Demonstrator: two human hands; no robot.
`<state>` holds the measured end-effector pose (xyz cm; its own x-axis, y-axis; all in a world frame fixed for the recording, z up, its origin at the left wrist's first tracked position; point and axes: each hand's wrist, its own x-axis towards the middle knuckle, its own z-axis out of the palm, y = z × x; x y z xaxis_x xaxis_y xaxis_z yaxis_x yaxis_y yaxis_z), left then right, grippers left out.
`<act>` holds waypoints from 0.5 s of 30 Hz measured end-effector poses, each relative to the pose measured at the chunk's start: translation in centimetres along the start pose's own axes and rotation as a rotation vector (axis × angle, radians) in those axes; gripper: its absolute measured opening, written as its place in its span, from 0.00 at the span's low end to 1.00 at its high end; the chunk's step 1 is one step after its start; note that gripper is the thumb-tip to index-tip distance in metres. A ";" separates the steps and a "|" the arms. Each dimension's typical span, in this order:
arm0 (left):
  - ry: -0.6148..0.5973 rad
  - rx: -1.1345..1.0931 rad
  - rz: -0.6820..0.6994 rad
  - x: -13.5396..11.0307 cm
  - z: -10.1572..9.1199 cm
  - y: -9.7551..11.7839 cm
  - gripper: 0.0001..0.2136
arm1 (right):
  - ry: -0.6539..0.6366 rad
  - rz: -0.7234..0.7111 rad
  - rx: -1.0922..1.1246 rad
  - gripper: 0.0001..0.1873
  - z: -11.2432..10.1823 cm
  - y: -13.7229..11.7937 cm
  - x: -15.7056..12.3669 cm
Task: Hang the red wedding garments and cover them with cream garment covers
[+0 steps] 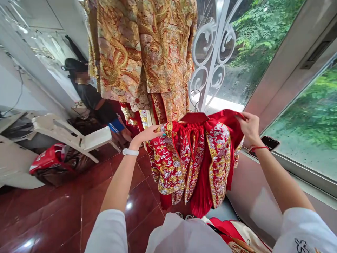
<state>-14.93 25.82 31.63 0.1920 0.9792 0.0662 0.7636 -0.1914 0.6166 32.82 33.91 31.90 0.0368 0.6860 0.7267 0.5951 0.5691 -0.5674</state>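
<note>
I hold up a red embroidered skirt (196,158) with silver and gold panels and red pleats. My left hand (149,135) grips its waistband at the left end, fingers closed on the cloth. My right hand (249,127) pinches the waistband at the right end. The skirt hangs down in front of me above the floor. Just behind it hangs a gold and red embroidered jacket and skirt (142,52).
A white scrolled metal grille (213,52) and a window (302,116) are to the right, with a phone (264,144) on the sill. A white plastic chair (71,135), a red bag (48,158) and a seated person (92,98) are at the left. More garments (231,232) lie below.
</note>
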 end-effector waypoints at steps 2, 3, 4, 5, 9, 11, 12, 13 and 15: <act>0.042 -0.014 -0.013 0.2 0.4 -0.3 0.38 | 0.082 -0.070 -0.111 0.10 -1.4 -2.7 1.1; 0.066 -0.024 -0.012 0.2 0.7 -0.3 0.38 | 0.106 -0.093 -0.159 0.09 -2.2 -3.9 0.9; 0.089 -0.036 0.000 0.1 1.0 -0.3 0.38 | 0.112 -0.109 -0.198 0.09 -2.9 -5.1 0.1; 0.108 -0.049 0.018 -0.1 1.4 -0.3 0.38 | 0.108 -0.114 -0.228 0.09 -3.5 -6.0 -1.1; 0.184 -0.089 0.054 -0.6 3.2 0.3 0.37 | -0.045 -0.105 -0.275 0.14 -3.9 -7.0 -8.2; 0.201 -0.093 0.039 -0.7 3.9 0.4 0.37 | -0.142 -0.075 -0.307 0.19 -3.3 -6.0 -10.5; 0.203 -0.088 0.028 -0.7 4.2 0.4 0.36 | -0.150 -0.054 -0.322 0.22 -3.0 -5.3 -10.9; 0.201 -0.078 0.021 -0.7 4.3 0.4 0.35 | -0.131 -0.033 -0.330 0.23 -2.9 -4.5 -10.8; 0.229 -0.031 0.055 -0.9 4.6 0.8 0.34 | -0.053 -0.010 -0.324 0.24 -2.9 -3.1 -9.7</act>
<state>-11.64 24.50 28.47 0.0853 0.9580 0.2739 0.7359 -0.2459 0.6308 32.92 24.19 27.67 -0.0069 0.7089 0.7053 0.8203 0.4074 -0.4015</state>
